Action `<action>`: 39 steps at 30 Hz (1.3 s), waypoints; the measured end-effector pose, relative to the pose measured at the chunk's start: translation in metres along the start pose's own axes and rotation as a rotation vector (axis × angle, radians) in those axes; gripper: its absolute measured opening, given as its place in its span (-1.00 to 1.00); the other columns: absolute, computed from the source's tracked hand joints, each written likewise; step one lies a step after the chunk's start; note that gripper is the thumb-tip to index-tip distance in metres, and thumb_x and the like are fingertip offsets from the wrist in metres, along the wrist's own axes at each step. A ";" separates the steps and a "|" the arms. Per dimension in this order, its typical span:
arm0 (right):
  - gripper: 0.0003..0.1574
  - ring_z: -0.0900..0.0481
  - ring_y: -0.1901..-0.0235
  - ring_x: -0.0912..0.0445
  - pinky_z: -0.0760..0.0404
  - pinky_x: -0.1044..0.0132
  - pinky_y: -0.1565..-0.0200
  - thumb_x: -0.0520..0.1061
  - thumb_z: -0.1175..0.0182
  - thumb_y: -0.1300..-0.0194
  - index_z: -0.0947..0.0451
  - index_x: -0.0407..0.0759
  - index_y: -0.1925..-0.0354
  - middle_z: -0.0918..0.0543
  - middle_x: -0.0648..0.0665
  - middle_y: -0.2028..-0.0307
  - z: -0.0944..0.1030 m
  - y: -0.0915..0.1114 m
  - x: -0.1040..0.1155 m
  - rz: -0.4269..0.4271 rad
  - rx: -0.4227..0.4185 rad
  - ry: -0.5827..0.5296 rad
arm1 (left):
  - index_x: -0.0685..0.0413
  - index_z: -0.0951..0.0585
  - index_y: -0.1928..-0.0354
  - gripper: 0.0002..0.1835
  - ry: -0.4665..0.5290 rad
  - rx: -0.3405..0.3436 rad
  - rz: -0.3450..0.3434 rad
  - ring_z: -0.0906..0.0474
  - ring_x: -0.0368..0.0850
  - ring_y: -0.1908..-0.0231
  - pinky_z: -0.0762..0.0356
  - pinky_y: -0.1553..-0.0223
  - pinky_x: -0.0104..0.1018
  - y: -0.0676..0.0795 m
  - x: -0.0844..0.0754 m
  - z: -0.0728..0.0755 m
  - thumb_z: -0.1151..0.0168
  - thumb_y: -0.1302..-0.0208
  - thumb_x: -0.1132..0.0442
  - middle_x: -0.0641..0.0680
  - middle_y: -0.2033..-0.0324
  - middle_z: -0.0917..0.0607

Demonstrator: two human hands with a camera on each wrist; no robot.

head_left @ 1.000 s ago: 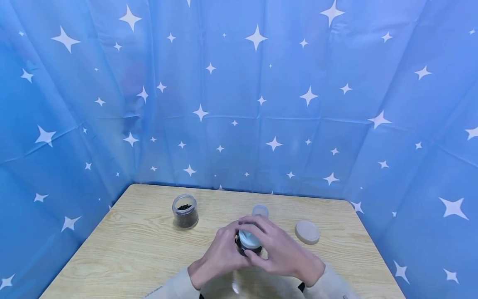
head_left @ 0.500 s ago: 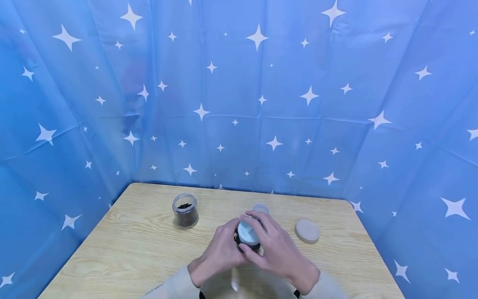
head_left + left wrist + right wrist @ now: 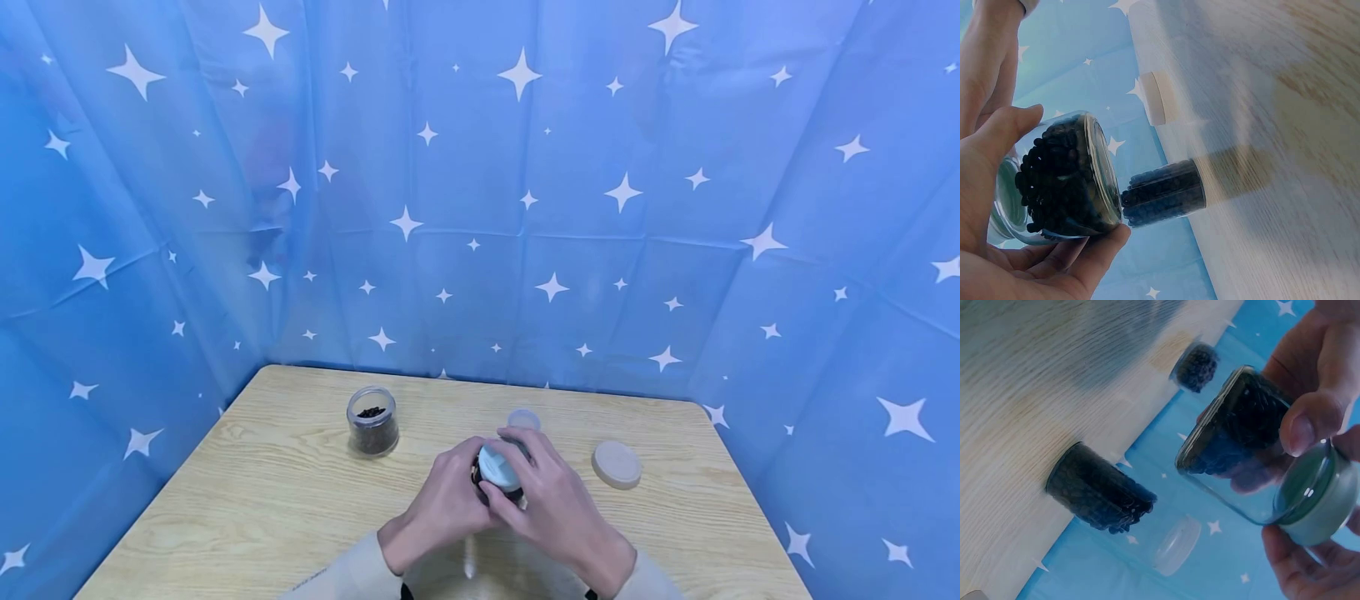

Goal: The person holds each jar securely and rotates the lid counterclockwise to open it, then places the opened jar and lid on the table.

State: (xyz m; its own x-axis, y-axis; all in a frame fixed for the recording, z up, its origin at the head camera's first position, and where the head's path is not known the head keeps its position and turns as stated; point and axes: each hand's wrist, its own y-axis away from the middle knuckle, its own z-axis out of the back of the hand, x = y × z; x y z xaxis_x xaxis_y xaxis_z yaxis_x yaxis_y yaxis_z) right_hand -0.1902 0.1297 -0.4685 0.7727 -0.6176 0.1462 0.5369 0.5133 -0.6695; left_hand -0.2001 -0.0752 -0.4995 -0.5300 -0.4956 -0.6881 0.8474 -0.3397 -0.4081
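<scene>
My left hand (image 3: 448, 493) grips a clear glass jar (image 3: 1063, 181) partly filled with dark, bean-like pieces, holding it above the table. Its thumb and fingers lie on opposite sides of the glass in the left wrist view. A pale blue-green lid (image 3: 1325, 503) sits at the jar's mouth, overlapping the rim in the right wrist view. My right hand (image 3: 553, 510) holds this lid by its edge, thumb on the near side and fingers on the far side. In the head view the hands cover most of the jar, and the lid's top shows between them.
An open glass jar (image 3: 372, 425) with dark contents stands at the back left. Another clear container (image 3: 1100, 487) of dark pieces stands behind my hands, mostly hidden in the head view. A round beige lid (image 3: 617, 464) lies on the table (image 3: 285, 500) to the right.
My right hand's fingers have shifted from across the lid's top to its edge, so more of the lid shows. The left hand keeps its hold on the jar.
</scene>
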 end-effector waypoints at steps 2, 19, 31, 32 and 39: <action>-0.36 -0.74 -0.32 -0.08 -0.92 0.04 -0.14 0.11 -0.53 -0.59 -0.67 -0.07 -0.47 -0.70 -0.20 -0.37 0.000 0.001 -0.001 0.002 0.002 0.003 | 0.06 -0.69 -0.33 -0.32 0.004 0.004 0.007 -0.85 -0.21 0.00 -0.84 0.02 -0.40 0.000 -0.001 0.000 -0.77 -0.20 0.12 0.02 -0.07 -0.87; -0.35 -0.72 -0.37 -0.05 -0.92 0.10 -0.18 0.06 -0.58 -0.55 -0.69 -0.04 -0.47 -0.69 -0.15 -0.39 0.008 0.000 -0.005 0.014 0.037 -0.060 | 0.04 -0.70 -0.24 -0.38 0.011 0.004 0.015 -0.81 -0.27 0.06 -0.82 0.06 -0.41 0.000 -0.004 0.000 -0.76 -0.14 0.16 -0.01 -0.01 -0.86; -0.45 -0.73 -0.37 0.02 -0.76 0.31 -0.36 -0.07 -0.49 -0.63 -0.63 -0.06 -0.45 -0.67 -0.16 -0.44 0.020 -0.005 -0.030 0.209 0.176 -0.235 | -0.01 -0.69 -0.32 -0.24 0.039 0.020 0.008 -0.78 -0.32 0.02 -0.82 -0.03 -0.38 0.004 -0.004 -0.002 -0.85 -0.10 0.05 -0.08 -0.03 -0.86; -0.45 -0.73 -0.38 0.03 -0.74 0.34 -0.38 -0.08 -0.48 -0.63 -0.62 -0.07 -0.46 -0.66 -0.16 -0.45 0.021 -0.006 -0.031 0.221 0.191 -0.247 | -0.01 -0.68 -0.34 -0.23 0.039 0.019 0.007 -0.78 -0.31 0.01 -0.82 -0.04 -0.37 0.004 -0.004 -0.002 -0.85 -0.10 0.04 -0.08 -0.03 -0.87; -0.51 -0.75 -0.38 0.00 -0.76 0.37 -0.37 -0.15 -0.43 -0.63 -0.62 -0.12 -0.41 -0.66 -0.18 -0.46 0.024 -0.012 -0.039 0.320 0.217 -0.289 | 0.05 -0.65 -0.45 -0.12 0.042 0.017 0.011 -0.80 -0.29 -0.03 -0.84 -0.11 -0.33 0.004 -0.004 -0.003 -0.85 -0.10 0.03 -0.06 -0.08 -0.87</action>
State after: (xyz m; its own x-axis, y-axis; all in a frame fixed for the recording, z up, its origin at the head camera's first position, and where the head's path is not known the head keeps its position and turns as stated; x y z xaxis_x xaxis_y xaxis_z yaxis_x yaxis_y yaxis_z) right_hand -0.2184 0.1623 -0.4486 0.9565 -0.2338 0.1745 0.2917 0.7818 -0.5511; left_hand -0.1941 -0.0720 -0.5002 -0.5184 -0.4659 -0.7170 0.8524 -0.3482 -0.3901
